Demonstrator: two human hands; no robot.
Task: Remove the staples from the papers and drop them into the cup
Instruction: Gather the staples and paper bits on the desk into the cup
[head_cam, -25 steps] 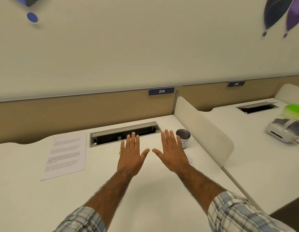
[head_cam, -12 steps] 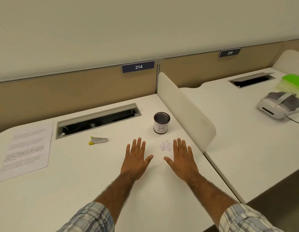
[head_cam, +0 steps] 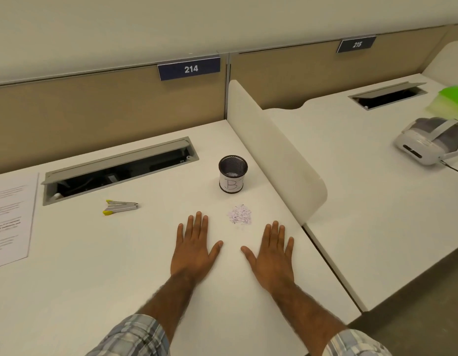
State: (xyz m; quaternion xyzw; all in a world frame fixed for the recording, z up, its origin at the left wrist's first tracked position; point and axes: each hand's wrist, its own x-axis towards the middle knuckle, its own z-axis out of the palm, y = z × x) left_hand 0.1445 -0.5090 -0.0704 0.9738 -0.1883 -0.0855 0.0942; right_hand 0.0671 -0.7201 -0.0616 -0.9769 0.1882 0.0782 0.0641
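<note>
Both hands are laid flat, palms down, on the white desk (head_cam: pixel 94 278) in the lower middle of the frame. The left hand (head_cam: pixel 194 249) is spread with fingers apart and nothing is held in it; the right hand (head_cam: pixel 271 258) is likewise spread, fingers slightly apart and empty. A small heap of removed staples (head_cam: pixel 240 214) is seen on the desk just above and between the two hands, apart from both. Directly above the heap, near the centre of the frame, a black mesh cup (head_cam: pixel 233 173) is stood upright, wrapped with a white label marked "B". Left of centre, a grey staple remover with yellow tips (head_cam: pixel 120 206) is laid on its side, well apart from the hands. At the left edge of the frame a printed sheet of paper (head_cam: pixel 9 217) is laid flat, partly cut off by the frame. An open cable tray (head_cam: pixel 117 169) is set into the desk above the staple remover. At the right edge, on the neighbouring desk, a white headset (head_cam: pixel 428 145) is placed
</note>
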